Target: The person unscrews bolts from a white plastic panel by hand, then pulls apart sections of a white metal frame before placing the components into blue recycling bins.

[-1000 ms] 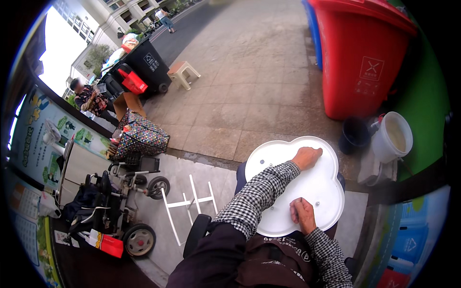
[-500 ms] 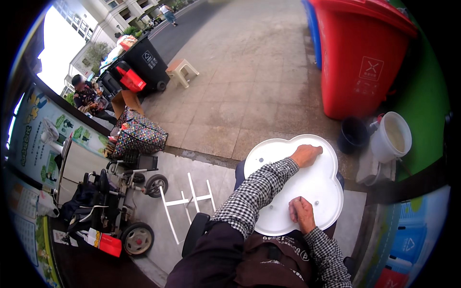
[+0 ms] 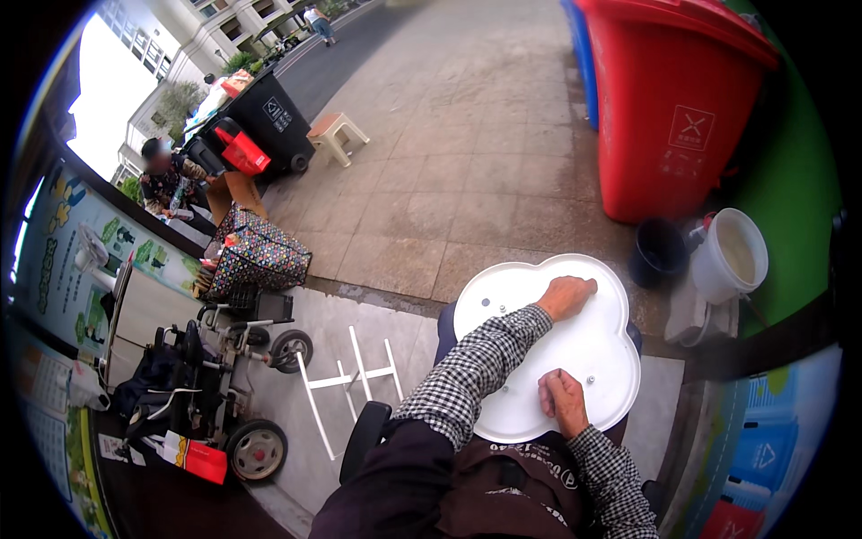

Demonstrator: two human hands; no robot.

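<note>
A white clover-shaped panel (image 3: pixel 503 346) with a raised rim lies across my lap. Small metal screws (image 3: pixel 591 380) stick up from its surface in several places. My left hand (image 3: pixel 567 297) reaches over it to the far right lobe, its fingers pinched down against the surface. Whatever sits beneath those fingertips is hidden. Closer to my body, my right hand (image 3: pixel 564 401) is curled above the near part of the panel, thumb against fingers. Anything inside that hand is too small to make out. On the floor to my left lies a white tubular frame (image 3: pixel 355 377).
A wheeled cart (image 3: pixel 206 368) stands at the left, behind it a patterned bag (image 3: pixel 260 256). A red bin (image 3: pixel 673 117), a dark bucket (image 3: pixel 660 253) and a white bucket (image 3: pixel 729 256) are at the right. A small stool (image 3: pixel 337 136) and a seated person (image 3: pixel 166 184) are farther off.
Both of my hands keep nearly the same place on the panel. The seated person at the far left has leaned toward the cardboard box. My view has shifted slightly.
</note>
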